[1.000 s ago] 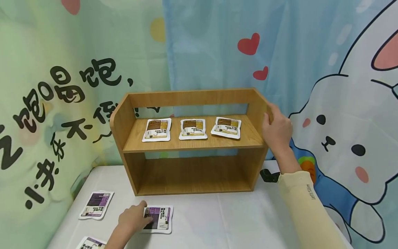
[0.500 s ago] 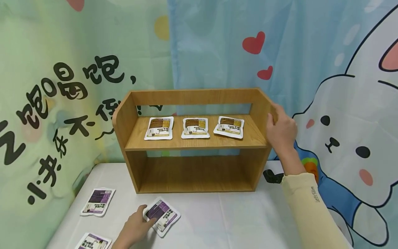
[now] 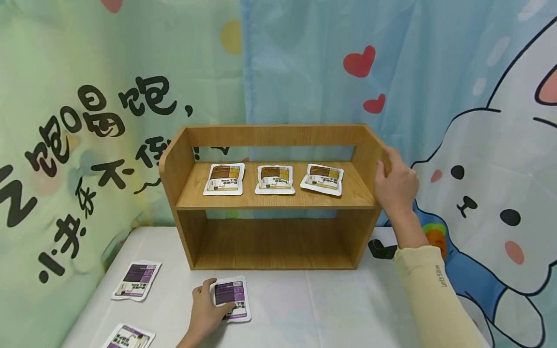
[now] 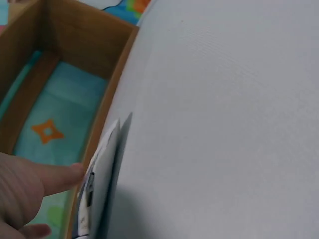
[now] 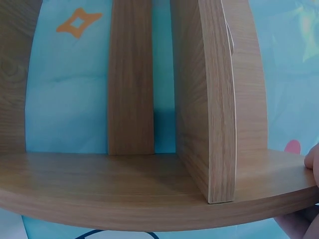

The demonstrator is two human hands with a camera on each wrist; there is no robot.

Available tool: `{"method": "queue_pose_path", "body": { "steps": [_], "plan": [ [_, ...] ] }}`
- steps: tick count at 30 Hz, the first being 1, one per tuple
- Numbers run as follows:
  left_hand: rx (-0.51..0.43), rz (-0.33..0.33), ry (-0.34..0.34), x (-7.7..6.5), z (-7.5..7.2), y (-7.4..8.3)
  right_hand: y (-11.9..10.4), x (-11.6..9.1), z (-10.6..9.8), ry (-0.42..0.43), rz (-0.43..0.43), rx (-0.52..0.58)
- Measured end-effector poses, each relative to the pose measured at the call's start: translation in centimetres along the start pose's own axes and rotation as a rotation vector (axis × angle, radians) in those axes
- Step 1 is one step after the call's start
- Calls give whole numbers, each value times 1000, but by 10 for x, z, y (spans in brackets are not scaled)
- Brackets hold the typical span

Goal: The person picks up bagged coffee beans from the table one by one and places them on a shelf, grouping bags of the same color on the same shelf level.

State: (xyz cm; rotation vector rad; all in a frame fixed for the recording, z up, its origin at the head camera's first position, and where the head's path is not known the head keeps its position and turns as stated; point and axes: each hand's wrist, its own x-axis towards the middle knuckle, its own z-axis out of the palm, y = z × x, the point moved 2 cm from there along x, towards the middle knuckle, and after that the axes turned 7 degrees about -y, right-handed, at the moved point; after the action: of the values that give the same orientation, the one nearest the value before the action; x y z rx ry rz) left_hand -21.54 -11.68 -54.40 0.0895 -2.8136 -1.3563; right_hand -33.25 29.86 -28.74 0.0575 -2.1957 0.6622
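In the head view, my left hand (image 3: pixel 204 309) holds a purple-and-white pouch (image 3: pixel 237 292) by its left side, over the white table in front of the wooden shelf (image 3: pixel 278 263). The thumb lies across the pouch's printed face. The left wrist view shows this pouch (image 4: pixel 97 184) nearly edge-on, with a shadow beside it. My right hand (image 3: pixel 397 186) grips the shelf's right side panel, its thumb on the inner face. Part of that hand (image 5: pixel 311 167) shows at the panel edge in the right wrist view.
On the upper board lie a left brown-and-white pouch (image 3: pixel 224 180), a middle one (image 3: pixel 275 180) and a right, slightly tilted one (image 3: pixel 322 180). Two more purple pouches, a far one (image 3: pixel 137 280) and a near one (image 3: pixel 129 337), lie at left. A black object (image 3: pixel 382 249) sits beside the shelf.
My left hand has moved a little right and turned the pouch clockwise, so its purple part is now uppermost. My right hand stays on the shelf's side; the view has shifted slightly.
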Motion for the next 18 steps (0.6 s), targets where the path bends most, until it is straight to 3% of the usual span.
{"method": "queue_pose_path", "body": {
  "steps": [6, 13, 18],
  "plan": [
    [-11, 75, 56, -1, 7, 2, 3, -3, -2, -16, -4, -5],
    [-106, 140, -1, 7, 13, 5, 4, 2, -5, 0, -32, -5],
    [-146, 183, 7, 11, 12, 8, 4, 3, -2, -12, -41, -1]
  ]
}}
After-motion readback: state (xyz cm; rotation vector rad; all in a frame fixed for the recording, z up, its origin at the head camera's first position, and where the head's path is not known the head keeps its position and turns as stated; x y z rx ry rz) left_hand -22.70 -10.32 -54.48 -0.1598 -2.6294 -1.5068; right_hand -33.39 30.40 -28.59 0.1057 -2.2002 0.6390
